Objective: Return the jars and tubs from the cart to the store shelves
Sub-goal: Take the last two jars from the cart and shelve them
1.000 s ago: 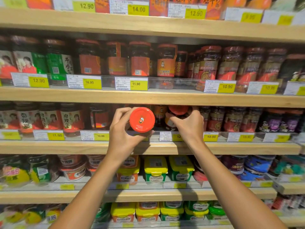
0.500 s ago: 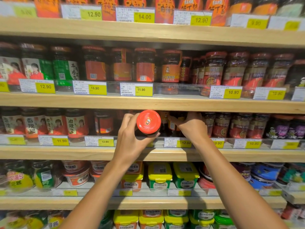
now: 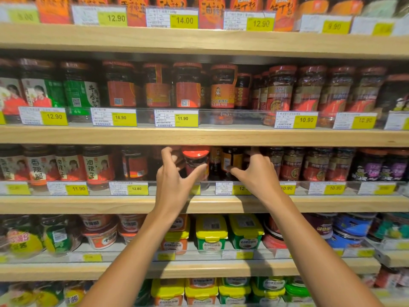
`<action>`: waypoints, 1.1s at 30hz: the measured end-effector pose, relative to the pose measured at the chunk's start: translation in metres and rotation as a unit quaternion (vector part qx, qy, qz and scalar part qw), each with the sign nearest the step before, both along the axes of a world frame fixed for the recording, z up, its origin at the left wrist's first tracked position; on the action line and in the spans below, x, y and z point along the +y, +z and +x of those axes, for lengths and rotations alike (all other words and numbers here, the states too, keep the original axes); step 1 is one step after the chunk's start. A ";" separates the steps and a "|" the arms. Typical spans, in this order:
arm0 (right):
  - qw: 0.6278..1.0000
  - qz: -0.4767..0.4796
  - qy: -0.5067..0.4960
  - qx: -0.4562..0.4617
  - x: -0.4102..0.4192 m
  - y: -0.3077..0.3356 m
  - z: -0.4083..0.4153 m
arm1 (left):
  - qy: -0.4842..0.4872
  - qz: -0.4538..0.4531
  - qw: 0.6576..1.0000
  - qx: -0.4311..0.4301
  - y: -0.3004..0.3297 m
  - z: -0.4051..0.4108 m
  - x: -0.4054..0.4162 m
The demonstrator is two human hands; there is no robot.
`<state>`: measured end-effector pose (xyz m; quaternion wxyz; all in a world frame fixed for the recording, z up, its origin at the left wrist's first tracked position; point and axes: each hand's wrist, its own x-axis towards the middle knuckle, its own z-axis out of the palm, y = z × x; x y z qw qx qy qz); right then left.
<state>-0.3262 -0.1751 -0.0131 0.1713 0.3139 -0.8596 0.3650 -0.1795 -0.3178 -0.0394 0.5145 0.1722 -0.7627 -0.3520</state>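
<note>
A dark jar with a red lid (image 3: 195,161) stands upright on the middle shelf (image 3: 110,203), behind the clear front rail. My left hand (image 3: 174,185) wraps around it, thumb on its front and fingers on its left side. Just to the right stands a dark jar with an orange label (image 3: 231,161). My right hand (image 3: 254,176) holds that one, thumb at its lower front, fingers reaching in past its right side. Both forearms rise from the bottom of the view. The cart is out of sight.
Rows of sauce jars fill the middle shelf and the shelf above (image 3: 199,136), with yellow price tags (image 3: 184,118) on the rails. Yellow-lidded tubs (image 3: 211,231) and red tubs (image 3: 100,235) sit on the shelves below. The board above leaves little height over the jar lids.
My left hand has carried the red-lidded jar from lid-towards-me in front of the rail to upright on the middle shelf. My right hand has stayed among the jars beside it. The view has moved closer.
</note>
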 end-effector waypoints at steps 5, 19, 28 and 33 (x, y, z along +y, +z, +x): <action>0.999 0.021 0.032 -0.012 0.011 -0.011 0.009 | 0.082 -0.042 0.995 -0.038 0.011 -0.010 0.000; 0.990 -0.031 0.131 0.052 0.036 -0.044 0.020 | 0.084 -0.134 0.979 -0.125 -0.013 0.005 0.009; 0.976 -0.019 0.164 0.144 0.065 -0.065 0.024 | -0.048 -0.285 0.952 -0.104 -0.052 0.023 0.019; 0.973 0.016 0.132 0.190 0.101 -0.076 0.024 | -0.099 -0.354 0.919 -0.141 -0.061 0.013 0.033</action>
